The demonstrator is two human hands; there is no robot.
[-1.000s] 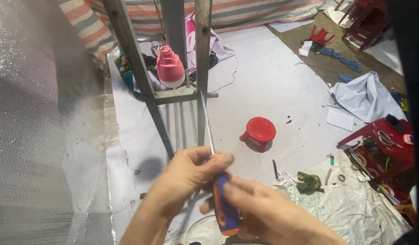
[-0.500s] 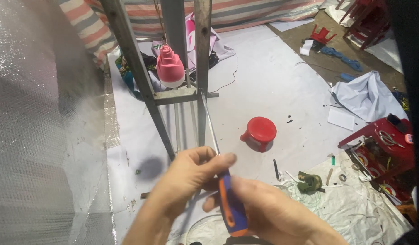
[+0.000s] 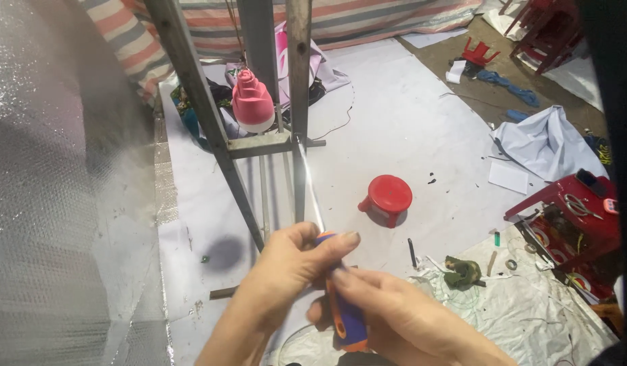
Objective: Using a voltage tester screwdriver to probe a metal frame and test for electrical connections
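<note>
A screwdriver with a purple and orange handle [image 3: 345,315] is gripped by both my hands. My left hand [image 3: 286,271] wraps the top of the handle, thumb over it. My right hand [image 3: 401,322] holds the lower handle from the right. The thin metal shaft [image 3: 310,186] runs up and away, its tip touching the joint of a grey metal frame [image 3: 259,144], where a crossbar meets an upright bar [image 3: 298,102].
A small red plastic stool [image 3: 388,198] stands on the white floor sheet to the right. A pink and white jug [image 3: 251,102] sits behind the frame. A red stool with scissors [image 3: 571,210] stands at the right, a camouflage rag [image 3: 462,271] nearby. Silver foil [image 3: 62,203] covers the left.
The screwdriver handle has shifted slightly down and right in my hands, as if turned. The shaft tip stays at the frame joint.
</note>
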